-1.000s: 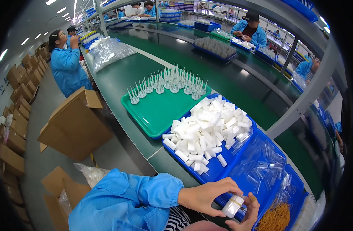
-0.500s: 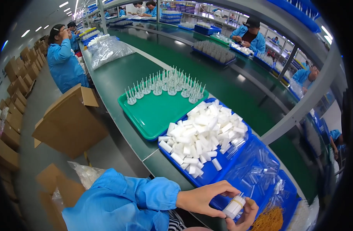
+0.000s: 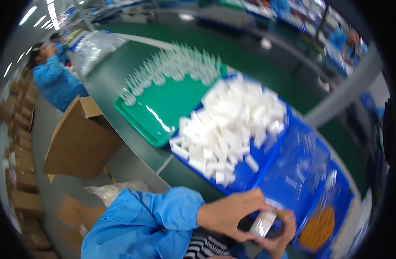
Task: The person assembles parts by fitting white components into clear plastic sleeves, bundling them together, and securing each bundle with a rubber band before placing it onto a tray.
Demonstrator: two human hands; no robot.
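Observation:
A short white, shiny cylinder-like piece (image 3: 263, 223) with a thin yellowish band around it is held low in the view; blur hides its detail. My left hand (image 3: 233, 215) has thumb and fingers curved round its left side and top. From the right, my right hand (image 3: 285, 235) grips the same piece with its fingers bent. Just beyond my hands lies a blue tray of clear plastic tubes (image 3: 298, 168). Orange-yellow rubber bands (image 3: 318, 228) fill a blue bin right of my right hand. White foam blocks (image 3: 226, 125) are heaped in another blue tray ahead.
A green tray (image 3: 157, 114) holds rows of upright clear pointed parts. A clear plastic bag (image 3: 96, 49) lies farther along the bench. Open cardboard boxes (image 3: 79, 140) stand on the left floor. A grey metal post (image 3: 349, 93) rises at right. Co-workers in blue (image 3: 55, 80) sit nearby.
The view has shifted and blurred, with the trays appearing turned and higher. Both hands still hold the white piece, which now sits slightly farther right in the picture.

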